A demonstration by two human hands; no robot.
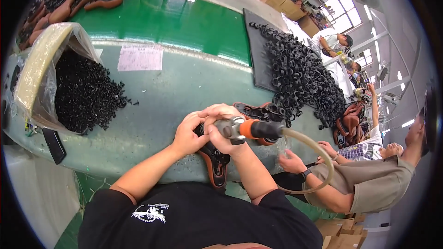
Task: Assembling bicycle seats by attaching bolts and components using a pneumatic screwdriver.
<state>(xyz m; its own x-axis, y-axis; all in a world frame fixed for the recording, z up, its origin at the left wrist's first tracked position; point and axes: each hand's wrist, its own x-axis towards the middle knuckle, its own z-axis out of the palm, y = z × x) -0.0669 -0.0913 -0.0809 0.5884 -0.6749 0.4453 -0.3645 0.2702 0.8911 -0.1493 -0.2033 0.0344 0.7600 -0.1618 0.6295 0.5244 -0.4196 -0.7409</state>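
Observation:
My right hand is closed around a silver air-powered driver with an orange collar and a pale hose. Just left of it, my left hand curls its fingers around a small black part; what it grips is mostly hidden. Under both hands lies a brown bicycle saddle, its black underside up and its narrow nose toward me. A second upturned saddle rests just beyond my right hand, partly covered by the driver.
At left, a plastic-lined box spills small black parts onto the bench; a phone lies nearby. A paper sheet is farther back. Black rings heap at right. A co-worker stands close on my right.

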